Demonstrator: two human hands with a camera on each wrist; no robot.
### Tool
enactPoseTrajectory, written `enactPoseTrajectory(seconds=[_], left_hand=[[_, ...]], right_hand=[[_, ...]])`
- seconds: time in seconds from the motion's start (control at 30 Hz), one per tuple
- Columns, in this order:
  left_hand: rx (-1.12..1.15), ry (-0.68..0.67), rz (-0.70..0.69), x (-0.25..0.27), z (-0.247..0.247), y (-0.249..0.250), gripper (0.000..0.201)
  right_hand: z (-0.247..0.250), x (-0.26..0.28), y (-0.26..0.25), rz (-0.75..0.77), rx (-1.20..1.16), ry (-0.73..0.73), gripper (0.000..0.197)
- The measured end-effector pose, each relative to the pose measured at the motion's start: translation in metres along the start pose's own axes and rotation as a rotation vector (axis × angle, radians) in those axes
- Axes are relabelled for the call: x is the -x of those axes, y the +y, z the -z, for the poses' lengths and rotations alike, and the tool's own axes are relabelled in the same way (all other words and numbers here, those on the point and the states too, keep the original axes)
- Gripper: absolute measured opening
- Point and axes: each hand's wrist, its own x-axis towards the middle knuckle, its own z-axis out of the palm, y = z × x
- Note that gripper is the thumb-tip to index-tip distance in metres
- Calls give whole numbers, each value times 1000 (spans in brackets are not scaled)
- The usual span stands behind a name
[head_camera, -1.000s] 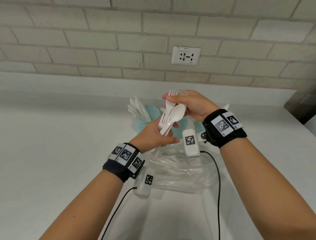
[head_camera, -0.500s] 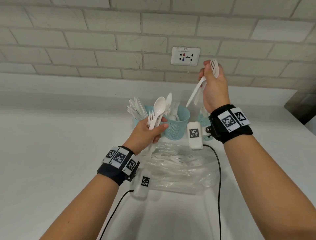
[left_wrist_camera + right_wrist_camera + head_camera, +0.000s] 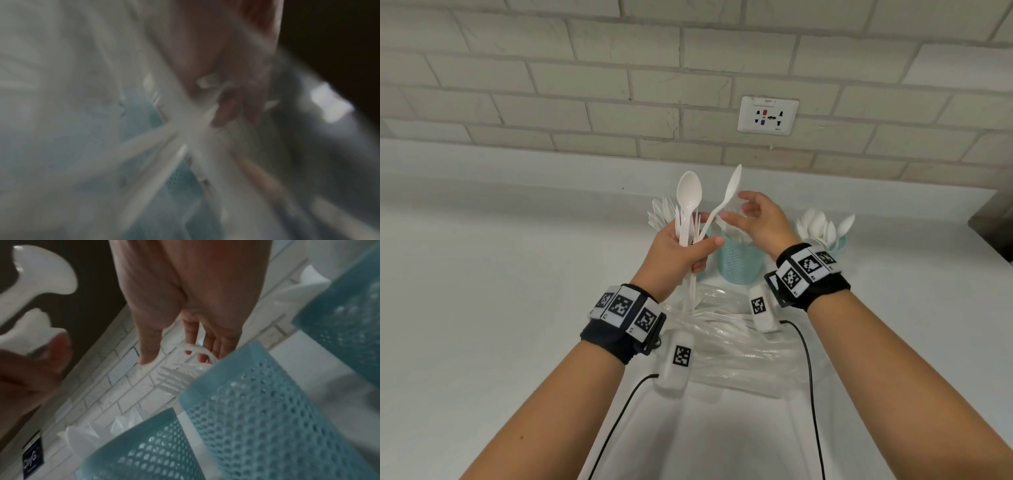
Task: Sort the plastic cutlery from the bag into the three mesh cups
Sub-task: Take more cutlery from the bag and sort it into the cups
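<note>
Head view: left hand (image 3: 675,255) grips a bunch of white spoons (image 3: 689,198) & forks upright, just in front of the three mesh cups (image 3: 739,260). Right hand (image 3: 760,222) w/ fingers spread, empty, above the middle cup. Bag (image 3: 736,346) w/ more cutlery lies on the tabletop (image 3: 482,308) below both wrists.

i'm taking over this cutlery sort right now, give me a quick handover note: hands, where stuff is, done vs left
Left hand: grips a bunch of white cutlery, two spoons sticking up, fork tines among them.
Right hand: holds nothing, fingers relaxed over the middle mesh cup, beside the bunch.
Cups: left cup holds knives, middle cup forks, right cup spoons.
Plastic bag: flat on the counter before the cups, cutlery still inside.
Done: all three cups partly filled.
Left: sort the held bunch, then empty the bag.
</note>
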Motion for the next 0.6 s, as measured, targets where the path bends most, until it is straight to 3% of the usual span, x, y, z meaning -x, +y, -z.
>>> enactPoseTrajectory(seconds=[0.07,0.13,0.17,0.27,0.37,0.5,0.6], left_hand=[[6,-4,6,-1,-1,0,33],[5,-2,20,-3,-4,0,41],[2,-4,25,-4,-5,-1,43],[-11,-6,18,-6,-9,-2,44],[-39,37,14,-7,-11,-2,40],[-152,66,20,-8,-16,-3,28],[-159,70,38,-8,-18,-4,23]], right_hand=[[3,5,-7,161,10,121,45],[6,12,-20,277,-29,126,27],[7,18,-27,273,-91,48,22],[8,34,-39,154,-375,-291,36],[10,40,-39,147,-445,-390,43],[-4,43,-46,148,-248,-161,38],[-11,41,-48,153,-186,-76,21]])
